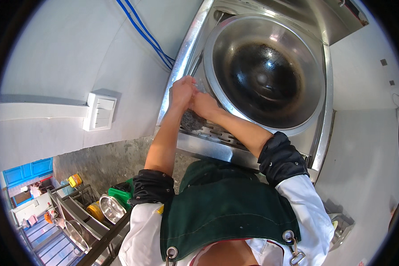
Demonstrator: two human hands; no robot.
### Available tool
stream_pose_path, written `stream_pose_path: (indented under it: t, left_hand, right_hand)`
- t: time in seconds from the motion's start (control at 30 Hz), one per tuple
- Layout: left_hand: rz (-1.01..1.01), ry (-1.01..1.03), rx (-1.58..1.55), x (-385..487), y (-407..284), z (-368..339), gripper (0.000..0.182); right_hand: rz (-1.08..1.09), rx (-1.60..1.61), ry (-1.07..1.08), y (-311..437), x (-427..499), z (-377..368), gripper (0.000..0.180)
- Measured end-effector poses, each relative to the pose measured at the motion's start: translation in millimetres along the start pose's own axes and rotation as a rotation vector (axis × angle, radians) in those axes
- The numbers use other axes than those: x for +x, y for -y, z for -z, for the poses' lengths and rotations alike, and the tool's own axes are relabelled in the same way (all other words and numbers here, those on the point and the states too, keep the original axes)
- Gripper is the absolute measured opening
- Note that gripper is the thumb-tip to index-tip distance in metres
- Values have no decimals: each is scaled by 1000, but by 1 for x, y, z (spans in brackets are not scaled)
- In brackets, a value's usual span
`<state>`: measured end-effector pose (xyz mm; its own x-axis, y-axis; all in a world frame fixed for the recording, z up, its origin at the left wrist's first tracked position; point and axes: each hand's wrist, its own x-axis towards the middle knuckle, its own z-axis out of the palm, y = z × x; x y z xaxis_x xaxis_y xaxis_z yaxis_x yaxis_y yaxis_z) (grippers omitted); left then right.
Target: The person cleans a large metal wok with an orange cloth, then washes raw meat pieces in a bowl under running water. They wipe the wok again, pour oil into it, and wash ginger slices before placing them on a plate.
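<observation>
My left hand [182, 92] and my right hand [204, 103] meet over the left front corner of a steel stove top, their fingers overlapping. What lies between the fingers is hidden. Just below them is a dark grey scouring pad [191, 120], close to the slotted metal grate [219, 132]; whether a hand touches the pad cannot be told. A thin metal rod or pipe [196, 65] runs along the stove's left side towards the hands. Right of the hands sits a large round wok [262, 78], with a blackened, shiny bottom and a paler steel rim.
The stove's raised steel edge [181, 63] borders the left side. Blue hoses [149, 38] hang by the wall, near a white switch box [99, 112]. At the lower left, a metal rack [83, 216] stands near a steel bowl [112, 208] and a green container [119, 196].
</observation>
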<state>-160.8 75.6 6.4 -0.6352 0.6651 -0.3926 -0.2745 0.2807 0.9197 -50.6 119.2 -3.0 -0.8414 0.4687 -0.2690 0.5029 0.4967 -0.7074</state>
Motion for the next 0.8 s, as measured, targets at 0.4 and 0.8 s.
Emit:
stream_pose_path:
  t: [0.4, 0.8]
  left_hand:
    - [-79, 232, 55, 18, 0, 28, 23]
    - [-202, 423, -42, -69, -73, 37, 50]
  right_hand:
    - [13, 63, -206, 18, -1, -3, 42]
    - [123, 755, -170, 17, -38, 89, 25]
